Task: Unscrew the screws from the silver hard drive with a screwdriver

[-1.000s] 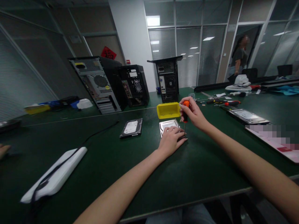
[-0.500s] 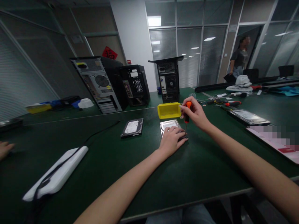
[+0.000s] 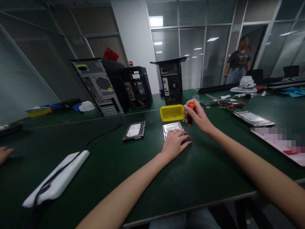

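A silver hard drive [image 3: 169,127] lies on the green table, its near half covered by my left hand [image 3: 174,142]. The fingers of that hand reach over the drive and grip it against the tabletop. My right hand [image 3: 198,117] is closed around a screwdriver [image 3: 190,121] with an orange and black handle. Its shaft points straight down, the tip at the drive's right edge beside my left fingers; the exact contact point is hidden. Just behind the drive stands a yellow plastic bin [image 3: 172,113]. To the left lies a second hard drive [image 3: 134,130], label up.
Computer cases [image 3: 102,86] stand along the back. A white power strip [image 3: 59,176] with a black cable lies left, near another person's hand [image 3: 5,154]. At right are another hard drive [image 3: 254,117], a pink board [image 3: 274,143] and scattered tools [image 3: 234,105]. A person [image 3: 238,63] stands by the doorway.
Both of my hands, the drive and the screwdriver keep nearly the same positions. The person in the background has moved left, away from the doorway.
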Tool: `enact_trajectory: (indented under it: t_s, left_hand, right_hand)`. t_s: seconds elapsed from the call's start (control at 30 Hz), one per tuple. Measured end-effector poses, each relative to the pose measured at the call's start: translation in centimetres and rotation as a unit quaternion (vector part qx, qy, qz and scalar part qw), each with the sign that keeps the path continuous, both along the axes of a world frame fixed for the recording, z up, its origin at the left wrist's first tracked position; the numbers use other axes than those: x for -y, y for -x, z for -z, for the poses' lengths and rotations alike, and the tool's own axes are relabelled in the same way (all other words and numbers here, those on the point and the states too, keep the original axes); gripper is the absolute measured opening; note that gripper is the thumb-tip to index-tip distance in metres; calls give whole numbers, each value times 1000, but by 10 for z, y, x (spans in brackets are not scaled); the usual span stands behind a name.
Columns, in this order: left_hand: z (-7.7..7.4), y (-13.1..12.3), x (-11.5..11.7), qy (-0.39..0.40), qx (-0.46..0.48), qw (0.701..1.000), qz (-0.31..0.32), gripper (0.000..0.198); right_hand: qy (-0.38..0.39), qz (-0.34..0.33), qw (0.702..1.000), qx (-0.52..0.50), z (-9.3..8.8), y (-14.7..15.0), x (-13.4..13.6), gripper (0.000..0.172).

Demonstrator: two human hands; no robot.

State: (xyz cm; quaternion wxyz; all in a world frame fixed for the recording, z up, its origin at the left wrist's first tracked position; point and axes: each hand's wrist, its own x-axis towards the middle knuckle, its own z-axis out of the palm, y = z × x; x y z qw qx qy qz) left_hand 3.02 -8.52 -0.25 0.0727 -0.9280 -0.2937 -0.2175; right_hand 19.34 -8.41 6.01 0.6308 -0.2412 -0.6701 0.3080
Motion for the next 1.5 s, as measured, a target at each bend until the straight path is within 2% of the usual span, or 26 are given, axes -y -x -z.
enact_trajectory:
  t_s: [0.13,0.5,0.93,1.13,1.5]
  left_hand:
    - [0,0,0,3,0,1000,0,26]
    - [1,0,-1,-2,3,1000,2,25]
    - [1,0,-1,0,2,1000,3,26]
    - [0,0,0,1,-2,1000,0,27]
    - [-2,0,1,5,-6,1000,0,26]
  right_hand:
    - [4,-43,999,-23,-1,-1,1,24]
    - [-18,-24,999,-19,-2,0,-4,19]
    - [-1,-3,1000,-1,-1,1,1,23]
    - [9,-15,1000,-14,-1,0,3,29]
    - [-8,-5,1000,-7,-2,-2,-1,28]
